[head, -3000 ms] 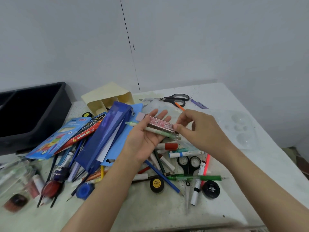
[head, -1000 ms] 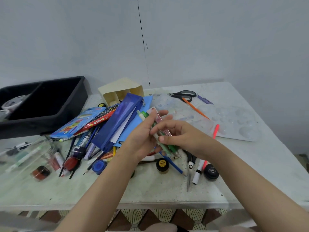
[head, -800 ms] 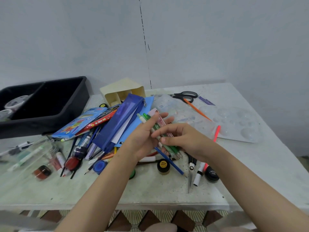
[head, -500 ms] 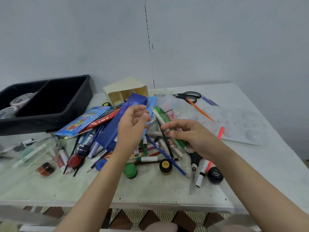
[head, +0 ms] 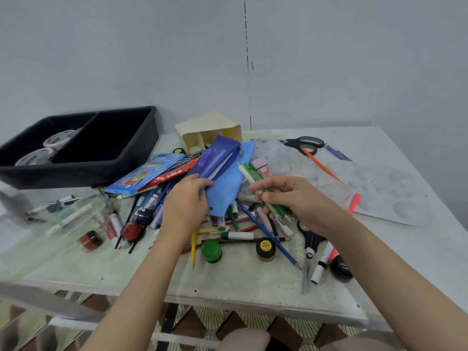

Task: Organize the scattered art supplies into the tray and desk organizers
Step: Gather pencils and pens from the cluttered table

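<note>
right hand (head: 298,201): grasping green pens (head: 249,171)
pens axis: near-right to far-left, caps far-left
left hand (head: 186,203): gripping blue folder (head: 225,188) edge

1. My left forearm (head: 141,287) comes in from 7 o'clock and runs up toward 12.
2. My left hand (head: 186,206) shows its back. Its bent fingers (head: 200,182) point to 3 o'clock at the edge of a blue folder (head: 225,191); I cannot tell whether they grip it.
3. My right forearm (head: 395,279) comes in from 5 o'clock and aims toward 10.
4. My right hand (head: 298,201) is curled round a bunch of pens (head: 249,172), thumb toward 9 o'clock.
5. My hands are near each other, not touching.
</note>
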A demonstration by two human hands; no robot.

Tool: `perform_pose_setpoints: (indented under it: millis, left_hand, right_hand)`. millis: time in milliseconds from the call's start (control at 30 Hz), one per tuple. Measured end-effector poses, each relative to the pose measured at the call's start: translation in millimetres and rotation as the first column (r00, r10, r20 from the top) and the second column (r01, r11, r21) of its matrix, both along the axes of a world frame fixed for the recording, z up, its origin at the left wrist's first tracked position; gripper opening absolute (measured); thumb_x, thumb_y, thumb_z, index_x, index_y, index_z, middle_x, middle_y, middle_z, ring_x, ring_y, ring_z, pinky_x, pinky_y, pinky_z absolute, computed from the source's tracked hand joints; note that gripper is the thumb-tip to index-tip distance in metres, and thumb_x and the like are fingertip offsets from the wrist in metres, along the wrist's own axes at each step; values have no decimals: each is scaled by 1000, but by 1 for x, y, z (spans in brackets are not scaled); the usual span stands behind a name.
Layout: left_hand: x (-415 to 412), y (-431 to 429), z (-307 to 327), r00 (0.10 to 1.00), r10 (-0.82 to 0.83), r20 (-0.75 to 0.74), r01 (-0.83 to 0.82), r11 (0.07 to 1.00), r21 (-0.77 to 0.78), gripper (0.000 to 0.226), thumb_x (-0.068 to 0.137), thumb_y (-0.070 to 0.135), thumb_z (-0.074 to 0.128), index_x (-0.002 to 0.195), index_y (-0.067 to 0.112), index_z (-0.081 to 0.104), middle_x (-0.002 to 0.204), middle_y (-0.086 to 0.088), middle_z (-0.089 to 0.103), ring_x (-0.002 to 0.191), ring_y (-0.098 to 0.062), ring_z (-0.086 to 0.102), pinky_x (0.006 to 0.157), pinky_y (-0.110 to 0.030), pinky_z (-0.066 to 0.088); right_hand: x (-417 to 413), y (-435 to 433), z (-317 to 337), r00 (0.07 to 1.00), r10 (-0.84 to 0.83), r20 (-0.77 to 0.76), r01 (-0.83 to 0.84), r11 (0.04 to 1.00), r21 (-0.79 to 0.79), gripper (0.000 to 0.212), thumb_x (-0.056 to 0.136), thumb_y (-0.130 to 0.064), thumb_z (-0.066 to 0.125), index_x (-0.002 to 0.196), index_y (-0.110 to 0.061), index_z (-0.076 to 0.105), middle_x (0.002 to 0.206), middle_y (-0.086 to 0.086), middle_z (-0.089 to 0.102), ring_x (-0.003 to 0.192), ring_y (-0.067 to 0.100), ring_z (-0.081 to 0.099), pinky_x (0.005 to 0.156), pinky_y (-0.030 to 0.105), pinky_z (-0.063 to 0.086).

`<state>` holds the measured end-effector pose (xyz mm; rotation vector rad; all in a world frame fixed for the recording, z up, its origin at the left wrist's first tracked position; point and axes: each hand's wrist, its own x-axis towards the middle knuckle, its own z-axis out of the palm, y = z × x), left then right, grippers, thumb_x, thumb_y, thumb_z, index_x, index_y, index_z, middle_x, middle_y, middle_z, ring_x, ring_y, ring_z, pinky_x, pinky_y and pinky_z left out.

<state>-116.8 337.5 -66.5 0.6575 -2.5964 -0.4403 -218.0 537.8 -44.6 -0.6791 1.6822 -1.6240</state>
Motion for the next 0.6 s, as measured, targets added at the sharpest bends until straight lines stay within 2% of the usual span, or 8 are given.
perform_pose_setpoints:
  millis: [100,200,267,400,500,600]
  left_hand:
    - [4,-3,3,996,14,-90,-10,999,43,37,85,-6,46,116,5,63,122,-10,62,115,-25,55,92,-30,41]
    - [8,-7,7,992,1,-124,6,998,62,56,80,-13,44,133,4,51,135,-12,54,126,-26,47,103,-29,33]
    - [10,-10,9,992,-16,-124,26,996,80,64,78,-15,46,139,5,43,141,-11,47,132,-25,40,107,-26,28]
    - [12,-11,14,980,-41,-195,66,990,123,67,74,-18,48,137,4,45,138,-11,50,129,-22,44,98,-10,26]
    - [13,-11,20,970,-70,-232,108,981,159,67,74,-16,51,138,7,45,133,-9,55,119,-23,52,90,-10,35]
    - [14,-10,23,957,-115,-265,174,962,211,67,75,-14,55,137,7,46,130,-5,57,114,-17,56,84,-1,38]
  right_hand:
    - [-2,-10,2,1000,28,13,-28,1000,12,24,90,2,56,95,-15,71,76,-1,69,59,11,63,58,20,53]
    - [-5,-22,6,996,79,38,-81,996,40,23,90,2,55,96,-13,71,72,-1,67,59,11,63,57,22,54]
    - [-9,-33,12,992,111,64,-114,992,45,24,91,3,53,94,-13,70,80,5,64,60,11,62,58,22,54]
    - [-15,-61,25,990,125,66,-131,988,83,24,93,3,51,94,-13,69,84,6,62,56,9,62,56,20,53]
    - [-16,-84,31,995,80,62,-87,990,116,23,94,0,49,96,-13,68,82,6,63,55,7,61,51,17,50]
    - [-13,-104,33,999,2,49,-7,993,115,24,95,0,47,111,-6,64,79,6,59,61,11,60,51,18,51]
